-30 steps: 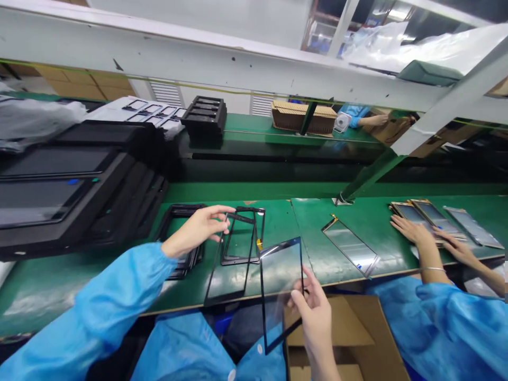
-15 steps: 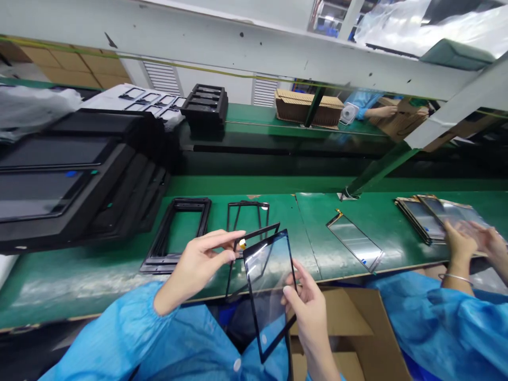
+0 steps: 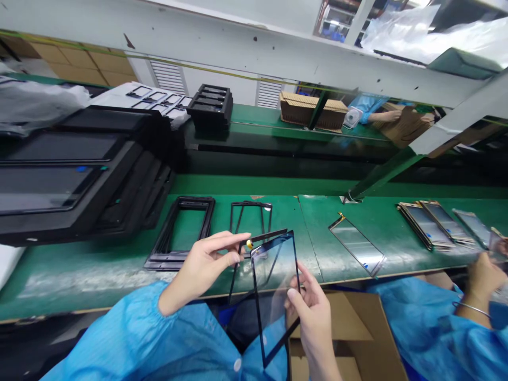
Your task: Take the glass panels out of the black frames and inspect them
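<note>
My right hand [image 3: 311, 304] grips a clear glass panel with a black border [image 3: 275, 301] by its right edge, thumb on the face and fingers behind. The panel is tilted in front of my chest. My left hand [image 3: 212, 262] is closed, thumb and fingers pinching a thin black frame [image 3: 265, 235] at its upper left corner, just behind the panel. A small yellow tab [image 3: 250, 244] shows by my left fingertips; what it is joined to is unclear. Beyond lie thin black frames [image 3: 252, 203] on the green bench, with a stack of thicker black frames [image 3: 178, 261] to their left.
Black trays with dark screens [image 3: 130, 185] are piled at left. One glass panel [image 3: 357, 243] lies to the right, near stacked panels [image 3: 431, 225] and a co-worker's hand [image 3: 486, 278]. An open cardboard box [image 3: 353, 323] stands below the bench edge. A slanted post [image 3: 389, 172] rises from the bench.
The glass panel and black frame have come closer together at the top, both still held. The co-worker's hands have moved right, away from the stacked panels. The view has shifted slightly.
</note>
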The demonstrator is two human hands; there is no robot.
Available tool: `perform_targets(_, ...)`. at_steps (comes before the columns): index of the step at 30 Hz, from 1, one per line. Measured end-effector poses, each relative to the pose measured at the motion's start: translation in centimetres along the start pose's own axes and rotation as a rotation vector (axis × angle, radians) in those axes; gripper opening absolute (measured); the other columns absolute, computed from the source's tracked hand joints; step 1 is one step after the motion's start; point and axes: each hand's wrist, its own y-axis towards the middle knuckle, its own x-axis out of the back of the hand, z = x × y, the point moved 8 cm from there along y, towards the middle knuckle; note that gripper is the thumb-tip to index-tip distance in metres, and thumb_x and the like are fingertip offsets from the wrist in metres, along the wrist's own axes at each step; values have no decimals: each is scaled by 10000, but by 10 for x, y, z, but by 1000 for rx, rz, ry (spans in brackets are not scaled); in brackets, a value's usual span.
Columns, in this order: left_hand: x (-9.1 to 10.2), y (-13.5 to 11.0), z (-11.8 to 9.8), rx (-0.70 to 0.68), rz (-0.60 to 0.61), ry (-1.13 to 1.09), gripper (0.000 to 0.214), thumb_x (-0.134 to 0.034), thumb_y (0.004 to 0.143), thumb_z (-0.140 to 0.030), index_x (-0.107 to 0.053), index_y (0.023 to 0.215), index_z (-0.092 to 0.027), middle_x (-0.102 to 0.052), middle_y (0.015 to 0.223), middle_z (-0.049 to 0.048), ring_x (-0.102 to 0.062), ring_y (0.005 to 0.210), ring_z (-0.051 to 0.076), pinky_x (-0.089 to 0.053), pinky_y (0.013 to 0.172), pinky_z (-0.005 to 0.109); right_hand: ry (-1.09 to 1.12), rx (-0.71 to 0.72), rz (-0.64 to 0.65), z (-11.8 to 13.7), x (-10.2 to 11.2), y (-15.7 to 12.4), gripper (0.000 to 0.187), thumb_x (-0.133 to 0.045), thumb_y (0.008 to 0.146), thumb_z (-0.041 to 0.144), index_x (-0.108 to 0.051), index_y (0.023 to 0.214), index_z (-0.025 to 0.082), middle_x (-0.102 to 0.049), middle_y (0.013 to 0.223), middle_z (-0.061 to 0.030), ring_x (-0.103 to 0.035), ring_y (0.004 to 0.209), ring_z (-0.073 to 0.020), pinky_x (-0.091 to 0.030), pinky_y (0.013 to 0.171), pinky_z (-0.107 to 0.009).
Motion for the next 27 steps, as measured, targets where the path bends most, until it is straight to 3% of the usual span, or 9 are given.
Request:
perform_targets(16,4,-3,3,24,-42,-62,321,-799,924,-252,-841,1225,-357,-698,945,29,-708,826,174,-625,747,272,11,-13,27,2,-3,-3,608,-916,810,383,-722,1370,244,-696,930,-25,-650,583,-122,-542,491,-227)
perform_targets(23,-1,-5,-5,-14,-15,-20,335,-777,903,-166,-862,1181,-332,-754,908,41,-715,843,177,-610,738,235,-4,-5,26,12,-6,-3,611,-919,802,393,-724,1359,236,-692,907,-20,-647,564,-126,-534,470,-235)
perform_targets(27,-4,-6,1,68,-29,-83,337,-818,874,-203,-862,1183,-327,-724,879,29,-691,752,157,-614,665,229,-26,36,-12,12,-5,-8,613,-888,840,372,-694,1407,247,-698,945,-30,-668,655,-144,-586,556,-257)
